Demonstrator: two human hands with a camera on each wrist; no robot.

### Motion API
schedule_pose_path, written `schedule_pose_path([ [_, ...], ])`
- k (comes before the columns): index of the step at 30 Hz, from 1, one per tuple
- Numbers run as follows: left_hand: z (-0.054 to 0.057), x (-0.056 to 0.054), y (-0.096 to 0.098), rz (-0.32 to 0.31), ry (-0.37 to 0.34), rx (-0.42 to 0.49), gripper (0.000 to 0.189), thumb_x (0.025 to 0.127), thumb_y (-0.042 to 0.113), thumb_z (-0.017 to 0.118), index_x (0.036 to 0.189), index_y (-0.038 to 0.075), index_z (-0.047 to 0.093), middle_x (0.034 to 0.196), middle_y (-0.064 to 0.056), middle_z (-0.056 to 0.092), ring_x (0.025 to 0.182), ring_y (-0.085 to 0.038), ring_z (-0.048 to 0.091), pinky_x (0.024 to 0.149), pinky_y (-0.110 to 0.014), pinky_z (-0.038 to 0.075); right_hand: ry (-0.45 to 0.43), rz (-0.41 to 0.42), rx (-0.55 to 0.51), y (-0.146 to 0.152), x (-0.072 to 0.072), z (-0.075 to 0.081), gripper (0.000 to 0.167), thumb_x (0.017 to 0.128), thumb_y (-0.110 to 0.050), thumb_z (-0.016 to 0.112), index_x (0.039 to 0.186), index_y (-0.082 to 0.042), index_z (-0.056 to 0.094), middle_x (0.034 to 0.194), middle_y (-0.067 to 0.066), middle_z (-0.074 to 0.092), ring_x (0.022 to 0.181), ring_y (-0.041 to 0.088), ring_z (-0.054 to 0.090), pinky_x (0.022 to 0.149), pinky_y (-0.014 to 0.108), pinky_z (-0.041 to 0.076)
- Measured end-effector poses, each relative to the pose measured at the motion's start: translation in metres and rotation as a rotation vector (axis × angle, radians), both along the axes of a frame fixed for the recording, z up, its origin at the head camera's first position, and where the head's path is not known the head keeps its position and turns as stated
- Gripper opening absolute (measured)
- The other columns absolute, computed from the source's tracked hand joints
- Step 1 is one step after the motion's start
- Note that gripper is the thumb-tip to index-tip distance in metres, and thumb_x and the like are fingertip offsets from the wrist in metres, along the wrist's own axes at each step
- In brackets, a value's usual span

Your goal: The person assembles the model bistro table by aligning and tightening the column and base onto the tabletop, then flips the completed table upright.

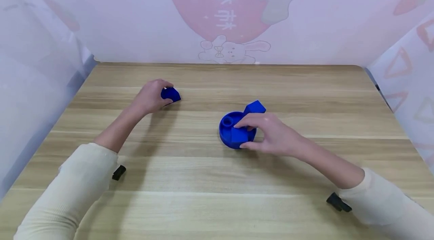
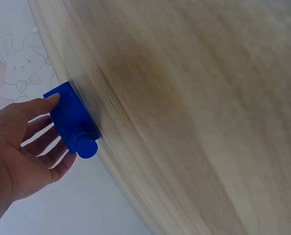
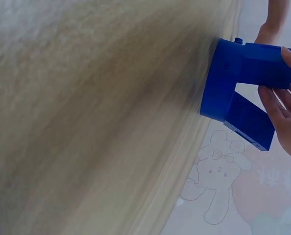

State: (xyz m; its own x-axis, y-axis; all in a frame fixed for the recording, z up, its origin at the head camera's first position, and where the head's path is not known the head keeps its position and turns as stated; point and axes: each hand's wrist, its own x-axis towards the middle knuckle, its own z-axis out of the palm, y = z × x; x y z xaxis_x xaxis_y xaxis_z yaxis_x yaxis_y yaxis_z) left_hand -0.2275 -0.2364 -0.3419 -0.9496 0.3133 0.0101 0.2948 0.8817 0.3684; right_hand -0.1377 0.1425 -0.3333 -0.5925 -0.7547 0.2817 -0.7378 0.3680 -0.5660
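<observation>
At the far left of the table, my left hand (image 1: 150, 96) holds a blue block (image 1: 171, 95) between thumb and fingers. A round knob (image 2: 85, 147) sticks out of that block in the left wrist view. Right of the middle lies a round blue dish (image 1: 224, 138) with a raised rim and a small ring-shaped post (image 1: 227, 121) inside. My right hand (image 1: 276, 134) grips an upright blue rectangular block (image 1: 239, 135) standing in the dish. Another blue block (image 1: 255, 108) leans outward at the dish's far right rim. The right fingers hide part of the dish.
The wood-grain table (image 1: 190, 179) reaches back to a pale printed backdrop (image 1: 135, 17) with rabbit drawings. White sheets (image 1: 34, 63) hang at the sides. Small black pieces (image 1: 119, 172) show beside both sleeves.
</observation>
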Motion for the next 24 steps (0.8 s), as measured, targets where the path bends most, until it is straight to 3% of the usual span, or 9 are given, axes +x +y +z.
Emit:
schedule_pose_path([
  [4,-0.003,-0.002,-0.002,0.034,-0.011,0.010,0.044,0.093,-0.003,0.071,0.134,-0.014,0.059,0.136,-0.035,0.058,0.130,-0.051,0.053,0.110,-0.062,0.042,-0.021,-0.002,0.011,0.004,0.000,0.001,0.037,0.085,-0.011,0.087,0.118,-0.006,0.074,0.117,0.007,0.073,0.108,0.022,0.069,0.092,0.042,0.059],
  [10,-0.005,-0.002,-0.002,0.029,-0.005,0.032,0.043,0.092,-0.006,0.070,0.133,-0.014,0.059,0.133,-0.036,0.059,0.127,-0.051,0.055,0.108,-0.062,0.044,-0.071,0.015,0.001,0.012,-0.004,0.000,0.037,0.086,-0.007,0.085,0.121,-0.008,0.074,0.122,0.005,0.073,0.116,0.023,0.067,0.097,0.044,0.057],
  [24,0.005,0.009,0.006,0.003,0.071,0.177,0.044,0.091,-0.005,0.073,0.132,-0.013,0.061,0.123,-0.033,0.063,0.108,-0.046,0.061,0.092,-0.056,0.053,-0.252,0.132,-0.011,0.036,-0.032,0.000,0.038,0.092,0.006,0.072,0.130,-0.001,0.069,0.135,0.012,0.067,0.133,0.033,0.058,0.106,0.048,0.051],
])
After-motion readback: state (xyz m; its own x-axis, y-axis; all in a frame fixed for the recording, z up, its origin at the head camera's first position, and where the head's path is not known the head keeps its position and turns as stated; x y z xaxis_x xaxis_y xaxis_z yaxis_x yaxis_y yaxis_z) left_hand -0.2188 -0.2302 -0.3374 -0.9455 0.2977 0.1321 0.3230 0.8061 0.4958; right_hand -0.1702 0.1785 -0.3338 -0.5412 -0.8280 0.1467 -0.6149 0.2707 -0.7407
